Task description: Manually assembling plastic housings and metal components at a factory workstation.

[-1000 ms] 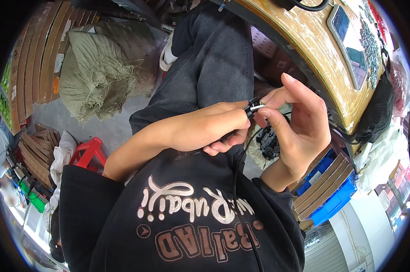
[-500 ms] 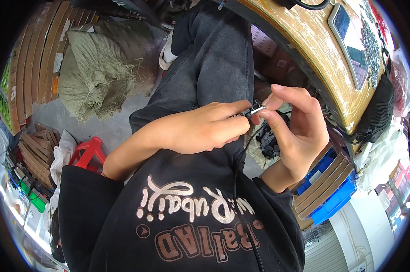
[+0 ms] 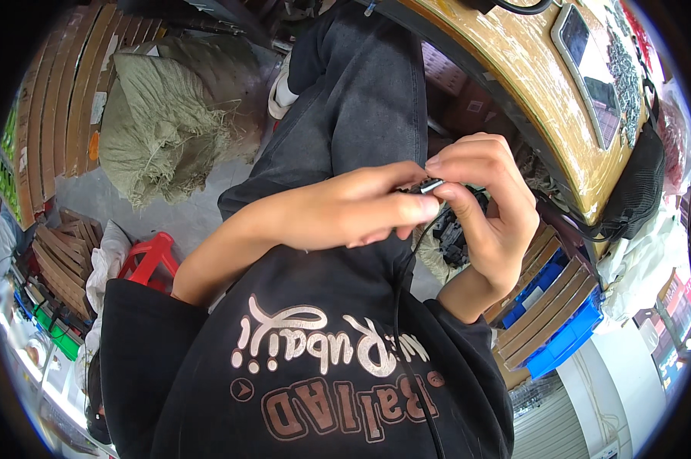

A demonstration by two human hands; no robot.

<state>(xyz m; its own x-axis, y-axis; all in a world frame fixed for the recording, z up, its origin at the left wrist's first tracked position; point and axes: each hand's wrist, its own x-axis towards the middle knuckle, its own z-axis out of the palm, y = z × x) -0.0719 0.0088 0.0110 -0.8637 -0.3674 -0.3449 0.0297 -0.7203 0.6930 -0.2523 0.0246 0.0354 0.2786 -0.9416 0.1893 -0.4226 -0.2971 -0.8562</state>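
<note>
My left hand (image 3: 353, 208) pinches a small black part with a silver metal strip (image 3: 429, 186) between thumb and fingers, above my lap. From the other side my right hand (image 3: 492, 200) closes in on the same part, its thumb at the silver end and its index fingertip just above. The part's exact kind is too small to make out, and my left fingers partly cover it. A thin black cord (image 3: 397, 306) hangs below the hands, down the front of my black top. Under my right hand a pale bag holds several black parts (image 3: 451, 233).
A worn wooden table (image 3: 506, 53) curves along the right, bearing a phone-like device (image 3: 588, 76), a heap of small metal pieces (image 3: 624, 84) and a black pouch (image 3: 634, 187). A woven sack (image 3: 162, 122), red stool (image 3: 150, 260) and blue crate (image 3: 567, 336) stand around me.
The right fingers have drawn in, the index curling lower over the part. My left thumb has come up along the part, whose silver strip has turned slightly.
</note>
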